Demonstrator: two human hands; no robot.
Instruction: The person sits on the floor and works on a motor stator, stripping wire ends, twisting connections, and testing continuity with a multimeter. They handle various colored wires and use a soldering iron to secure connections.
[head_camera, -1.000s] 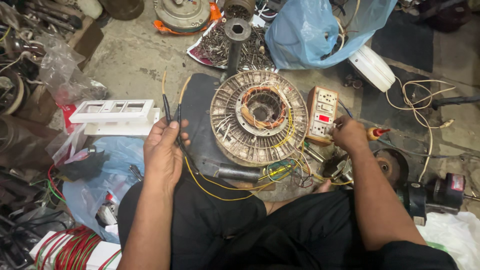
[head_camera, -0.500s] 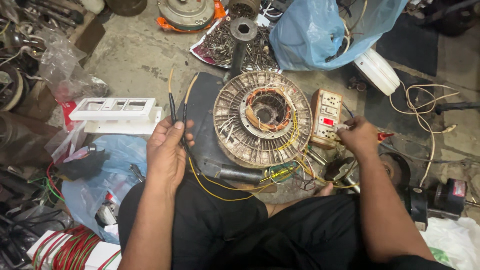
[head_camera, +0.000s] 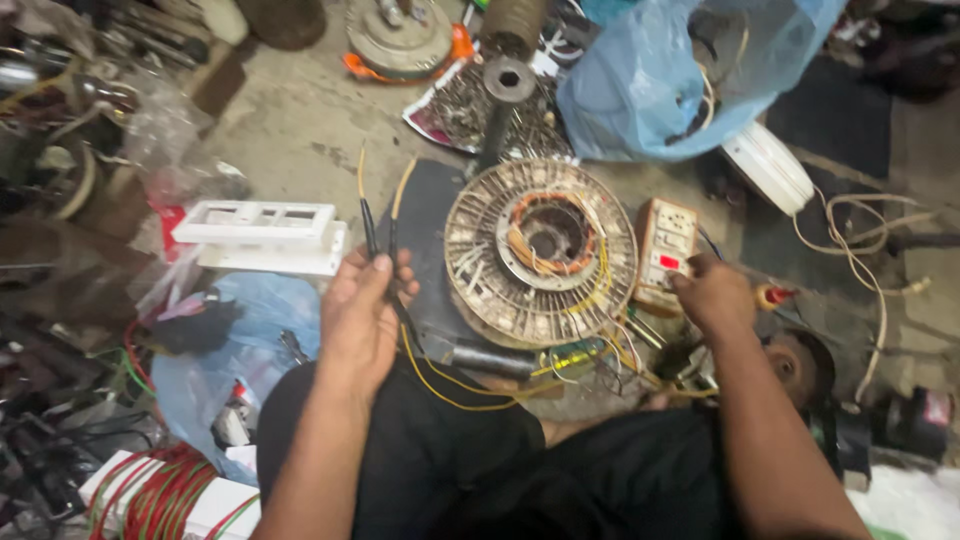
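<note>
A round motor stator (head_camera: 541, 250) with copper windings lies on a dark board (head_camera: 427, 240) in front of my knees. My left hand (head_camera: 362, 310) grips two thin black probes with yellow wire tips (head_camera: 378, 215) that point away from me, left of the stator. Yellow wires (head_camera: 450, 385) run from them under the stator. My right hand (head_camera: 712, 293) rests at the lower edge of a beige switch board with a red rocker switch (head_camera: 667, 243), fingers touching it. Whether it holds anything I cannot tell.
A white plastic frame (head_camera: 262, 235) lies to the left, above a blue plastic bag (head_camera: 250, 320). A big blue bag (head_camera: 680, 75), a white round fitting (head_camera: 768, 165), metal parts (head_camera: 402, 35) and scattered screws (head_camera: 470, 105) lie beyond. Red-wire bundles (head_camera: 150, 495) sit at lower left.
My left hand has lifted the two probes a little, away from the stator's edge. My right hand has shifted left onto the lower edge of the switch board.
</note>
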